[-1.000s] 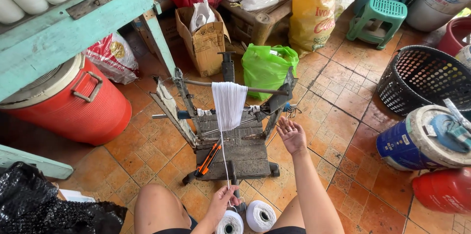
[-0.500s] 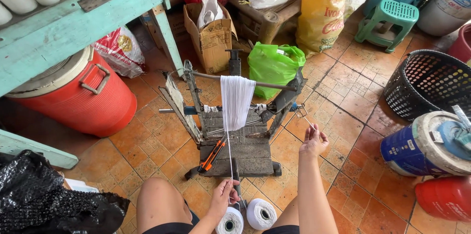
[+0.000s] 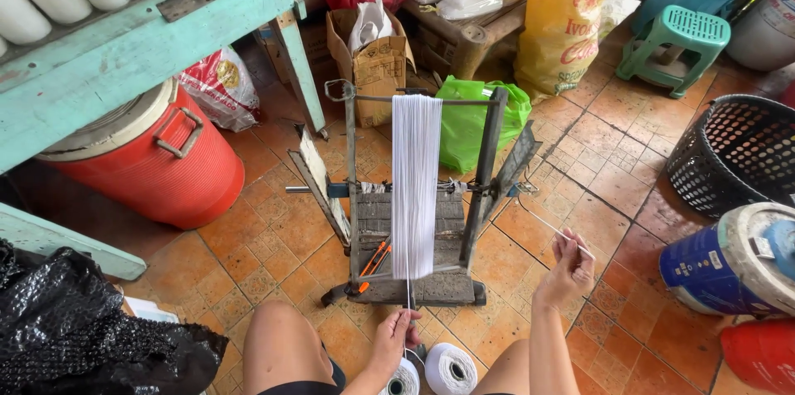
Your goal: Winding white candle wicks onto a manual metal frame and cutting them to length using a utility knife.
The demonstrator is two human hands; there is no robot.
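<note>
A wooden and metal winding frame stands on the tiled floor before my knees, with a band of white thread wrapped around it. My left hand pinches the thread strand just below the frame's base. My right hand grips the thin crank handle at the frame's right side. Two white thread spools lie on the floor between my legs. Orange-handled pliers rest on the frame's base.
A red barrel sits under a turquoise table at the left. A green bag, cardboard box, yellow sack, turquoise stool, black basket and blue drum surround the frame. Black plastic lies at lower left.
My right hand moved rightward and down from beside the frame to the crank handle and closed on it. My left hand stayed on the thread.
</note>
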